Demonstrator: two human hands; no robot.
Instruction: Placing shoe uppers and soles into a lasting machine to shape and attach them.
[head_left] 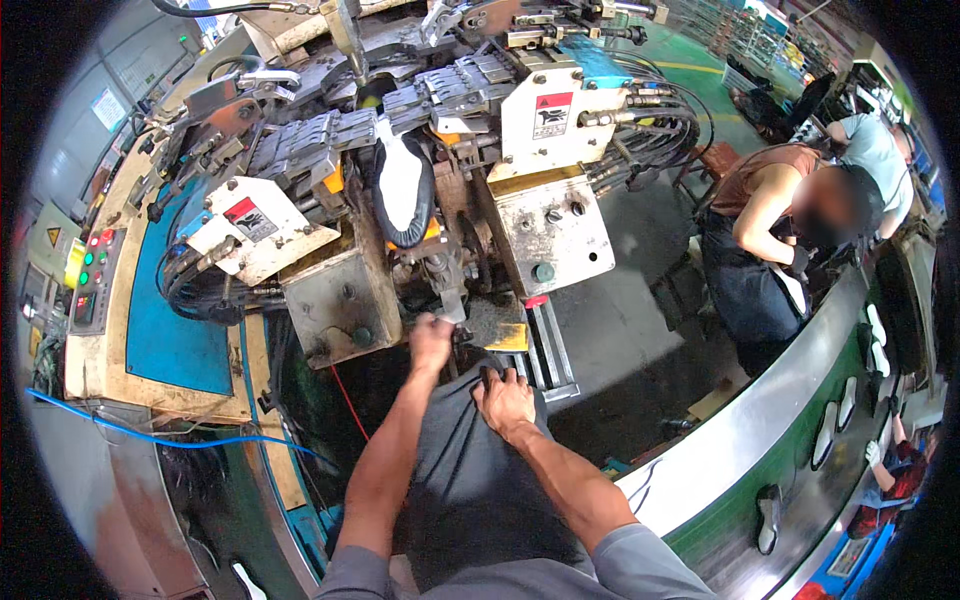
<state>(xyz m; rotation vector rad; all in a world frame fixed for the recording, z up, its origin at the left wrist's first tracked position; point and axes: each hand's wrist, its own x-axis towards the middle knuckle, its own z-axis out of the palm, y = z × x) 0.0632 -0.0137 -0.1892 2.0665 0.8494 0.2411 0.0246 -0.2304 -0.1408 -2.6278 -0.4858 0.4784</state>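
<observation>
A shoe upper with a white sole side and black edges (pixel 403 190) sits in the middle of a lasting machine (pixel 440 95), between its two rows of metal plates. Below its near end, my left hand (pixel 430 343) is curled closed beside a small shiny metal plate (pixel 453 306). That hand is slightly blurred, and what its fingers hold, if anything, is hidden. My right hand (pixel 507 402) rests on my dark trousers (pixel 455 440) at the knee, fingers bent. A small dark shape shows at its fingertips, too unclear to name.
Two white machine housings (pixel 550 235) flank the shoe, with hoses behind. A control panel with coloured buttons (pixel 95 280) stands at the left. To the right, a conveyor with a green belt (pixel 735 525) carries several shoe parts; a co-worker (pixel 770 235) bends over it.
</observation>
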